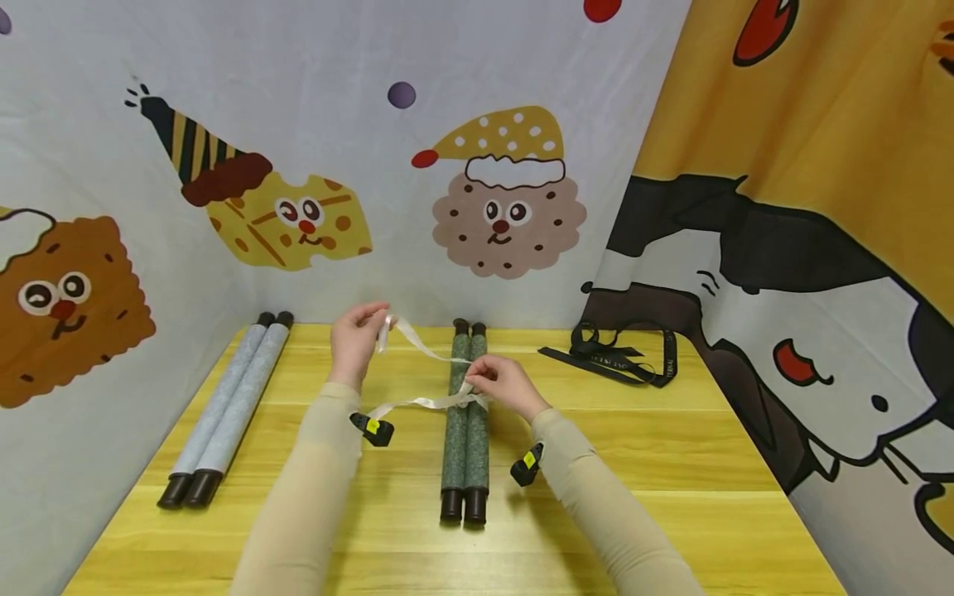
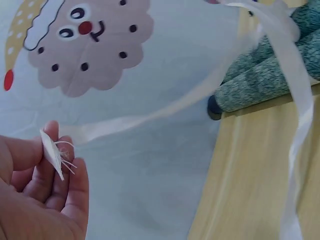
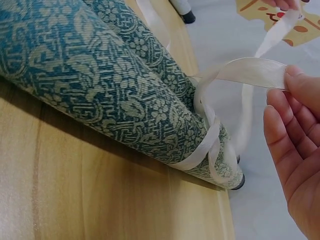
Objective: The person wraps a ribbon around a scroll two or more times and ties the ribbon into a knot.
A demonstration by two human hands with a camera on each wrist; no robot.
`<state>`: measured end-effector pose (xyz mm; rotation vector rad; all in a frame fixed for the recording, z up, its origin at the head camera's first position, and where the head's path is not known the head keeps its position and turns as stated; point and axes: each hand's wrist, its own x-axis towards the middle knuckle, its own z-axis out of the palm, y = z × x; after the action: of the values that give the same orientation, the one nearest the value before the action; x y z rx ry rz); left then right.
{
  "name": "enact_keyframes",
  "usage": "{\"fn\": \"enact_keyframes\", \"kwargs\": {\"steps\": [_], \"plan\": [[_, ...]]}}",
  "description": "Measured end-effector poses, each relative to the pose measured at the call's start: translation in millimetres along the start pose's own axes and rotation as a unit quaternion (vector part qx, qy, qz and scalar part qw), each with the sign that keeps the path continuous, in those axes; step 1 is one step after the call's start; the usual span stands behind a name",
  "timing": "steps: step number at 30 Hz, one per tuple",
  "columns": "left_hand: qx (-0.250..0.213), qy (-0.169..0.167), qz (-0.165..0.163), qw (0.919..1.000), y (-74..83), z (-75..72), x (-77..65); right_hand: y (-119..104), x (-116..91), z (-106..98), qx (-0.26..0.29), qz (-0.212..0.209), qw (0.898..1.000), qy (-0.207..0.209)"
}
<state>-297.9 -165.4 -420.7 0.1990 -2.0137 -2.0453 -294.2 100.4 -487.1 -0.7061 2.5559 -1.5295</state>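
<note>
Two green patterned scrolls (image 1: 455,447) with dark end knobs lie side by side on the table, a white ribbon (image 1: 428,403) wrapped around their middle. My left hand (image 1: 356,338), raised to the left of them, pinches a frayed end of the ribbon between thumb and fingers, as the left wrist view shows. Just above the wrap, my right hand (image 1: 508,385) pinches another stretch of the ribbon (image 3: 252,73) between thumb and forefinger. Between the hands the ribbon sags in a curve, and a loose length trails left from the wrap.
A pair of pale blue-grey scrolls (image 1: 242,397) with dark knobs lies at the table's left. Toward the back right is a heap of black ribbon (image 1: 614,356) with lettering. Printed curtains (image 1: 402,207) stand along the back and sides of the wooden table (image 1: 596,530).
</note>
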Motion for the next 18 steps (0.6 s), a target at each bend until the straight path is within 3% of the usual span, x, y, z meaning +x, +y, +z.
{"fn": "enact_keyframes", "kwargs": {"steps": [11,18], "plan": [[-0.032,0.119,0.032,0.9919,8.2,-23.6,-0.4,-0.3,3.9,-2.4,-0.010,-0.021,1.000,0.006],[-0.039,0.143,0.030,0.9885,7.7,-39.3,-3.2,0.2,4.8,-3.1,-0.026,-0.031,0.999,0.009]]}}
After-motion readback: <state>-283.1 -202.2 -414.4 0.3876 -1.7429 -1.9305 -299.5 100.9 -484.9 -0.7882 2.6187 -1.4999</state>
